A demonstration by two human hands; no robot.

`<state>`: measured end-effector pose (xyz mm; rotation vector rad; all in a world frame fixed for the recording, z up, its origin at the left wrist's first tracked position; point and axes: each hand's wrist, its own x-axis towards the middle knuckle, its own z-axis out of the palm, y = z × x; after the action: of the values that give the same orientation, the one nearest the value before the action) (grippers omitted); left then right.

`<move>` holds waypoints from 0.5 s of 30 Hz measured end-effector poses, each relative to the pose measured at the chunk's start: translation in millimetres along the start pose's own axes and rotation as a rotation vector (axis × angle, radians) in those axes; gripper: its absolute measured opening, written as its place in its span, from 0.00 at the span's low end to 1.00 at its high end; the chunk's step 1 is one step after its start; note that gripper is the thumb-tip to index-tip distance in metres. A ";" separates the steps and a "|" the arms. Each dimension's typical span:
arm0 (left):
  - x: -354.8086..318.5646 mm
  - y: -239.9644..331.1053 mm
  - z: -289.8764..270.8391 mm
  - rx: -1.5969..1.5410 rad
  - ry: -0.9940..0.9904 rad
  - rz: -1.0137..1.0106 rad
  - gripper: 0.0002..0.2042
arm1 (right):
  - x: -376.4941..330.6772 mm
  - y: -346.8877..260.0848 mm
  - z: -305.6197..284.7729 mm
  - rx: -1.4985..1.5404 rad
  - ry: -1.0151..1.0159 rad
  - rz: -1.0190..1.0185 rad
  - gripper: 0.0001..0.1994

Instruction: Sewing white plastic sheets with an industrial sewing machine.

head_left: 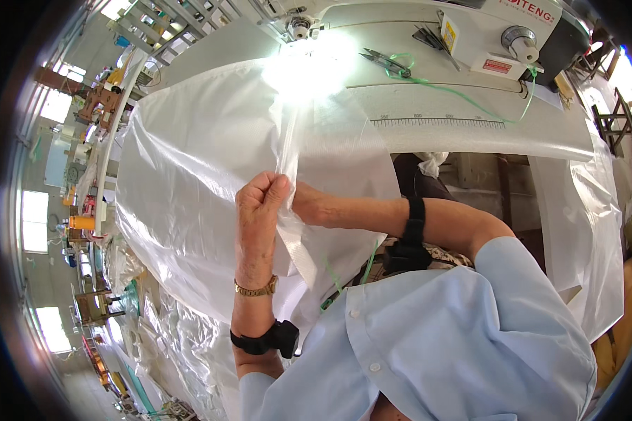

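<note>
A large, shiny white sheet lies over the sewing machine bed and hangs down toward my lap. A folded strip of it runs from the brightly lit sewing head to my hands. My left hand is closed, pinching the strip's edge between thumb and fingers. My right hand reaches in from the right, touching the strip at the same spot; its fingers are hidden behind the fold. Glare hides where the sheet meets the needle.
Thread snips with green thread lie on the machine bed, beside several thin dark tools. A ruler scale runs along the front edge. A handwheel-like knob stands at the upper right. More white sheeting hangs at the right.
</note>
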<state>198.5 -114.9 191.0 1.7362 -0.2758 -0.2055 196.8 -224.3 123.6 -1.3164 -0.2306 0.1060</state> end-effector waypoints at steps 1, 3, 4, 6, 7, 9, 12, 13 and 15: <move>2.1 3.6 -1.3 0.003 0.000 0.004 0.09 | 4.9 5.2 -2.2 0.001 0.000 -0.005 0.13; 6.8 15.5 -0.8 0.049 0.009 0.053 0.13 | 15.5 19.6 -10.5 -0.141 -0.181 0.179 0.12; 7.2 14.3 -3.1 -0.033 0.010 0.014 0.14 | 12.3 16.4 -12.8 -0.141 -0.184 0.181 0.12; 2.7 6.9 -9.8 -0.035 0.049 0.006 0.14 | -3.9 -8.6 -24.7 -0.139 -0.188 0.311 0.11; 1.2 5.0 -10.1 -0.037 0.067 0.002 0.14 | -12.1 -23.2 -32.2 -0.144 -0.186 0.307 0.11; -2.0 -1.9 -10.4 0.002 0.077 0.020 0.14 | -23.6 -42.1 -43.4 -0.173 0.056 0.283 0.07; -4.7 -0.8 -6.5 0.061 0.073 0.046 0.13 | -21.9 -49.3 -55.4 -0.544 0.366 -0.323 0.09; -3.3 1.7 -6.0 0.085 0.072 0.057 0.12 | -18.2 -49.1 -57.2 -0.545 0.372 -0.331 0.09; -3.2 8.5 5.2 -0.004 0.061 0.015 0.10 | -7.2 -44.6 -58.2 -0.885 0.324 -0.574 0.17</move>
<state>193.4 -120.3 198.3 1.7332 -0.2436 -0.1410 200.7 -292.0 152.4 -2.0546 -0.3905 -0.7713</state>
